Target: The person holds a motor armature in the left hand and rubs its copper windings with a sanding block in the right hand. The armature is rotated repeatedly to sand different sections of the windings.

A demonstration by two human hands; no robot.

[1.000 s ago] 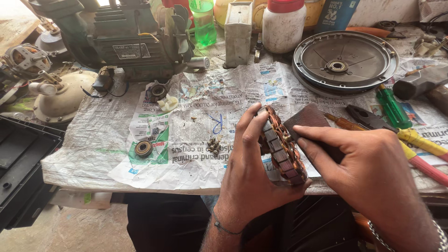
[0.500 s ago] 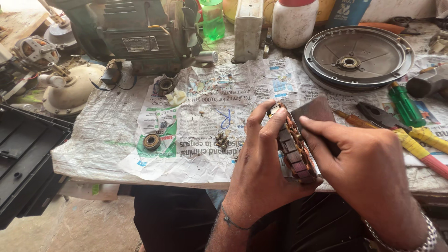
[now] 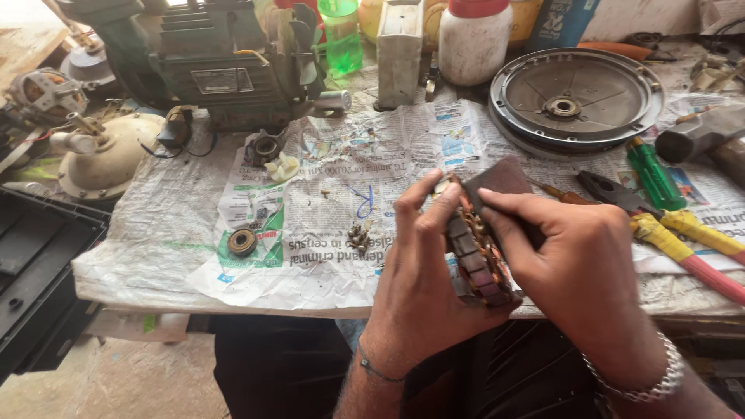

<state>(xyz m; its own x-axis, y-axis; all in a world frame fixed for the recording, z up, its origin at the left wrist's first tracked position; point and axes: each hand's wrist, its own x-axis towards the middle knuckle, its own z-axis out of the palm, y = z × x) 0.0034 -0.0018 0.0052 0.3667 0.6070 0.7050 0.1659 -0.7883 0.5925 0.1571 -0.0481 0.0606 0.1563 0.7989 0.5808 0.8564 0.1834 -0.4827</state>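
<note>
My left hand (image 3: 423, 279) grips a round motor armature (image 3: 475, 252) with copper windings and dark steel segments, held on edge over the near table rim. My right hand (image 3: 578, 260) pinches a dark brown piece of sandpaper (image 3: 497, 182) and presses it against the armature's upper side. Both hands meet at the armature, just in front of the newspaper-covered bench (image 3: 341, 194).
On the newspaper lie a small bearing (image 3: 242, 242), a little gear (image 3: 358, 237) and a white plastic part (image 3: 282, 167). A green motor housing (image 3: 217, 66), a white jar (image 3: 473, 43), a round metal cover (image 3: 574, 97), screwdrivers (image 3: 652, 174) and pliers (image 3: 675, 233) surround them.
The view has shifted slightly, so the bench sits higher in frame. My hands keep the armature and sandpaper together, and the right hand has slid a little along the armature.
</note>
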